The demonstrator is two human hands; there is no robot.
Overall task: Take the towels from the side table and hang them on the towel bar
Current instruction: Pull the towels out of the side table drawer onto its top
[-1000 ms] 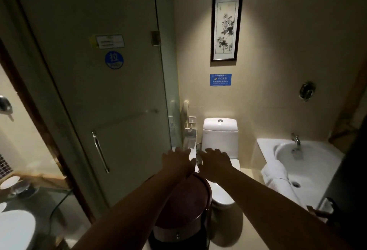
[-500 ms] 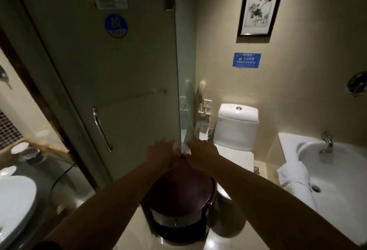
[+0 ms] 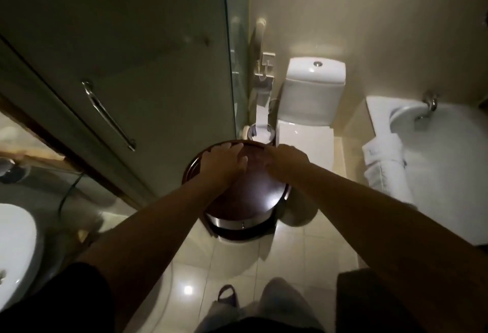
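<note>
Round dark-brown wooden side table: top bare, no towels on it. Left hand: flat, fingers extended, palm down over the far rim, holding nothing. Right hand: likewise spread and holding nothing. Folded white towels: draped on the rim of the white bathtub, well apart from both hands. Towel bar: not identifiable. Advice: redirect the reach rightward; lift the stack with both palms beneath, keeping folds intact.
</note>
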